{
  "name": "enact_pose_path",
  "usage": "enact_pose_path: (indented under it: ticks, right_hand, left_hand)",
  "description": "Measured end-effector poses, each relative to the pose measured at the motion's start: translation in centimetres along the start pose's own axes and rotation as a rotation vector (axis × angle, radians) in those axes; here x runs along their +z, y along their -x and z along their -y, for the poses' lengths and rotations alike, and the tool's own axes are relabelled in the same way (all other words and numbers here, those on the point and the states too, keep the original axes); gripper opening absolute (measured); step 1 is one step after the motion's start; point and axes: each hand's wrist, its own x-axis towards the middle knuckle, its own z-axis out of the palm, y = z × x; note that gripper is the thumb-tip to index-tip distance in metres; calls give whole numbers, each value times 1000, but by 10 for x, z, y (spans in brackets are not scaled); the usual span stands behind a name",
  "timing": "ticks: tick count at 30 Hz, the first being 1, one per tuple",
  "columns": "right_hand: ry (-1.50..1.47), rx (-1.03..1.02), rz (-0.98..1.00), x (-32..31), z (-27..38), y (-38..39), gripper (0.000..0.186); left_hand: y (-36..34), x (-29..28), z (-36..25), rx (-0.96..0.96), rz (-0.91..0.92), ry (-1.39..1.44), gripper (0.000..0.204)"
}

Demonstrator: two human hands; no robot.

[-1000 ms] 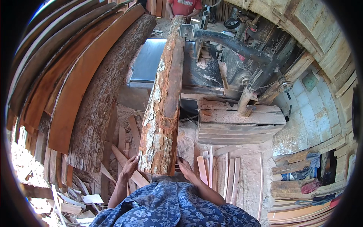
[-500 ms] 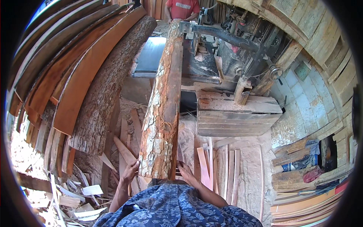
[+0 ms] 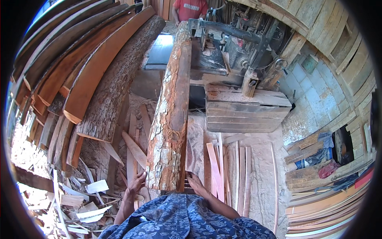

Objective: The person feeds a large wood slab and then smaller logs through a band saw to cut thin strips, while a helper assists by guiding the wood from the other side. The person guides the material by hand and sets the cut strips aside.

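The log (image 3: 166, 135) seems heavy, stiff, best gripped at near-end sides, where half-curled left hand (image 3: 136, 183) and right hand (image 3: 195, 184) hold it

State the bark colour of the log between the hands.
Reddish-brown with pale greyish patches; the bark shows best in the head view.

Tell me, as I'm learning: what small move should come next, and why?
Perhaps draw the log slightly back: the left hand and right hand flank its near end, beyond the table, while its far end shows beside the metal arm.
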Motion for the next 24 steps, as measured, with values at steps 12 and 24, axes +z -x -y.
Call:
enact_pose_path:
  ticks: [12, 24]
  right_hand:
    - [209, -85, -74, 29, -67, 109, 62]
    - [125, -137, -111, 50, -159, 204, 53]
  left_hand:
    - [111, -2, 77, 14, 39, -35, 43]
    - [212, 5, 156, 36, -36, 3, 38]
